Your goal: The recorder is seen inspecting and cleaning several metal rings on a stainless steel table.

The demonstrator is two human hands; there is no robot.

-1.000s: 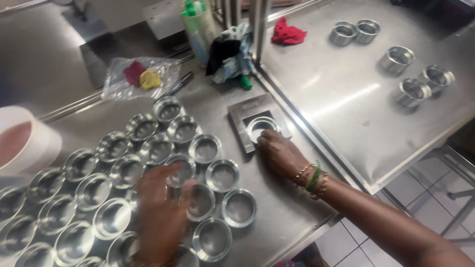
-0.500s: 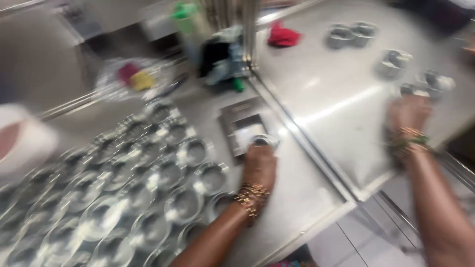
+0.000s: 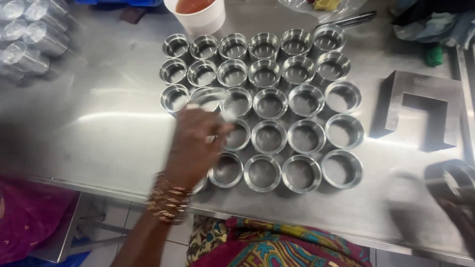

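Left hand: the left hand [image 3: 195, 148] lay over the left side of the grid of round metal cups [image 3: 269, 104], fingers curled; a blurred, shiny cup [image 3: 210, 96] sat at its fingertips, but motion blur hid whether the grip was clamped on it.
Right hand: the right hand [image 3: 457, 210] was a blur at the lower right edge, beside a dark, blurred metal ring [image 3: 448, 178]; whether that grip was closed on the ring could not be told.
Cups: stood upright, rims touching, in rows on the steel table [image 3: 99, 128].
Metal block: a square steel block [image 3: 420, 109] with a notch cut into it rested right of the cups, apart from them.
Far edge: a white tub [image 3: 198, 17] of reddish liquid stood just behind the cups.
Far left: a stack of steel tubes [image 3: 29, 42] lay well apart.
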